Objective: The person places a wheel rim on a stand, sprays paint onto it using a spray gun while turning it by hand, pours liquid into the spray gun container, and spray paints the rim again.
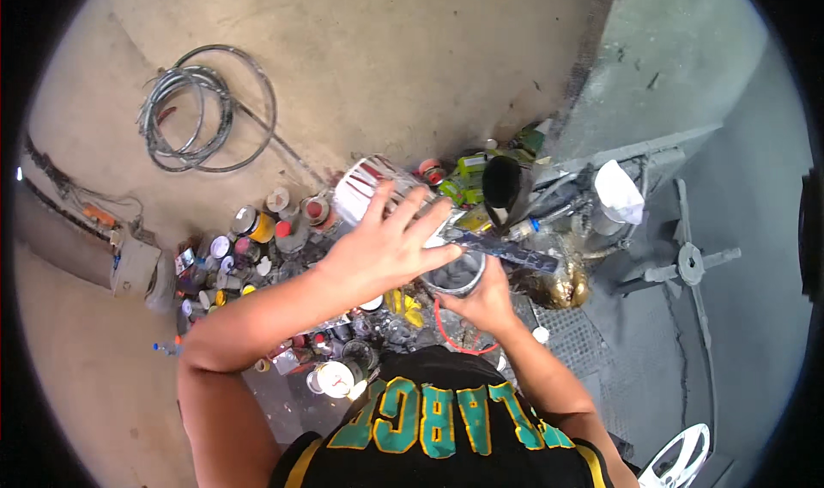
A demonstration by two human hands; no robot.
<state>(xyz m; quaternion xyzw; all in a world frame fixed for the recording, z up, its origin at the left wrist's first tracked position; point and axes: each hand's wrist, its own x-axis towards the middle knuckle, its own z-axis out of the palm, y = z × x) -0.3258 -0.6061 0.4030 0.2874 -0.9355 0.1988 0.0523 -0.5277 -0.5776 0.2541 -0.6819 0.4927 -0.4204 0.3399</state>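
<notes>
Near the middle of the head view, my left hand (386,239) reaches across a tilted white paint can (354,198) with reddish streaks, its fingers spread over the can's side. Just below and to the right, my right hand (487,303) is wrapped round a grey-smeared cup (455,275). The can's lower end lies over the cup's rim, so I cannot tell whether anything runs between them. A dark flat bar (515,254) sticks out to the right, past the cup. What carries it is hidden. Below the cup curves a thin red loop (446,329).
Many jars and bottles crowd the left, among them a yellow-banded can (254,224). Beyond my hands stands a black container (502,183). A coiled hose (193,115) lies at the far left. A metal stand (689,263) and a white wheel (678,458) are on the right.
</notes>
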